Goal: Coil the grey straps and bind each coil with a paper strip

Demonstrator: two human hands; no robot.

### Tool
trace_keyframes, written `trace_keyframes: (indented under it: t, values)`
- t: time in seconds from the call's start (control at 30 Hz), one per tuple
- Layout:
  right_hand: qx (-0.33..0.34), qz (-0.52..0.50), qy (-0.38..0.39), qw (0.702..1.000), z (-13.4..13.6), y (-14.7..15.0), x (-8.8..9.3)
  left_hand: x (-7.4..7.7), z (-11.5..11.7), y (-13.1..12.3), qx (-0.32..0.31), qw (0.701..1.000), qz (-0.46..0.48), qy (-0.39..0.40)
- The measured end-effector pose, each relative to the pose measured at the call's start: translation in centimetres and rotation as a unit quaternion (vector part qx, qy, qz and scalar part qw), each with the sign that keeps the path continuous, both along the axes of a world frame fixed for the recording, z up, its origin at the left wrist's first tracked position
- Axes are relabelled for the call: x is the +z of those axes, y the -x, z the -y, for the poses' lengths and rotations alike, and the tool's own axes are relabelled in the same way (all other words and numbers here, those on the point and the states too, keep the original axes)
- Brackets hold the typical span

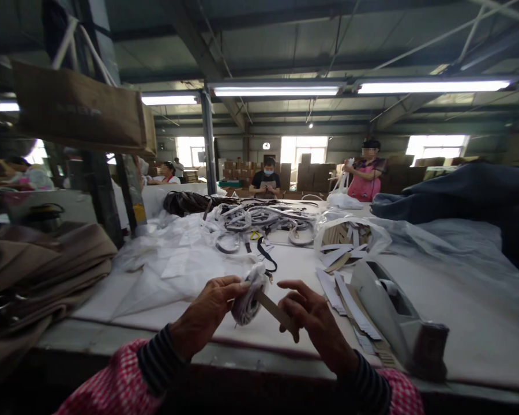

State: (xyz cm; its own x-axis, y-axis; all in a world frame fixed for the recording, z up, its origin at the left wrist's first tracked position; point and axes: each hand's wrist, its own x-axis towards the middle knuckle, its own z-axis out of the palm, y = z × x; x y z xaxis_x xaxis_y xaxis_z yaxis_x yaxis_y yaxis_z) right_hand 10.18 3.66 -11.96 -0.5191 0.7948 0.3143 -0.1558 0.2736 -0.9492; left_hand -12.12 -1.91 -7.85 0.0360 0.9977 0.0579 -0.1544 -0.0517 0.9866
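The left hand (pixel 210 311) has its grip closed around a small coil of strap wrapped in white plastic (pixel 248 301), held just above the bench (pixel 458 328). The right hand (pixel 315 323) stands half open, its fingers (pixel 292 297) beside a flat tan cardboard strip (pixel 277 311) that touches the coil; whether that grip has hold of it cannot be told. Farther along the bench lies a heap of coiled bag straps (pixel 259 222), next to a white plastic sheet (pixel 168 259). To the right sit loose paper strips (pixel 346 300) and a grey tape dispenser (pixel 391 302) — both close by.
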Motion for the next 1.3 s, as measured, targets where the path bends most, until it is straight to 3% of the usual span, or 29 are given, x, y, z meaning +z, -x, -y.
trace_keyframes:
  t: [0.07,0.13,0.2,0.27,0.33,0.43,0.5,0.6,0.7,0.87,1.0,1.17,1.3]
  values:
    - [-0.044,0.050,-0.153,0.986,0.1,-0.9,-1.1,0.1,-0.2,0.3,0.001,1.000,0.011,0.016]
    - [-0.068,0.106,-0.332,0.935,0.3,-1.5,-1.7,0.2,-0.4,0.4,-0.003,1.000,0.001,0.022]
    - [-0.074,0.138,-0.460,0.874,0.8,-1.7,-1.6,0.4,-0.5,0.2,-0.009,1.000,-0.012,0.024]
    - [-0.088,0.146,-0.520,0.837,1.2,-1.7,-1.3,0.5,-0.7,-0.1,-0.013,0.999,-0.039,0.025]
    - [-0.114,0.150,-0.544,0.817,1.5,-1.6,-1.0,0.4,-1.0,-0.6,-0.004,0.992,-0.127,0.000]
    - [-0.159,0.173,-0.570,0.787,1.3,-1.2,-1.3,-0.9,-1.5,-1.6,0.041,0.936,-0.330,-0.118]
    - [-0.165,0.202,-0.558,0.788,0.9,-0.9,-2.1,-2.7,-1.8,-2.2,0.052,0.899,-0.396,-0.178]
    - [-0.123,0.259,-0.494,0.821,0.4,-0.6,-3.2,-5.4,-2.0,-3.0,0.039,0.887,-0.414,-0.202]
    - [-0.090,0.313,-0.446,0.833,-0.1,-0.4,-3.2,-7.0,-1.9,-3.3,0.043,0.880,-0.421,-0.216]
    - [-0.054,0.348,-0.327,0.877,-1.2,0.4,-0.9,-7.3,-1.9,-3.2,0.068,0.887,-0.407,-0.206]
    - [-0.044,0.334,-0.278,0.900,-2.3,1.3,0.6,-7.8,-2.3,-3.3,0.094,0.901,-0.379,-0.190]
    - [-0.006,0.338,-0.233,0.912,-3.6,2.2,1.6,-8.3,-2.5,-3.4,0.089,0.909,-0.356,-0.199]
    - [0.052,0.347,-0.205,0.914,-5.1,2.7,1.7,-7.7,-1.8,-3.4,0.080,0.908,-0.350,-0.218]
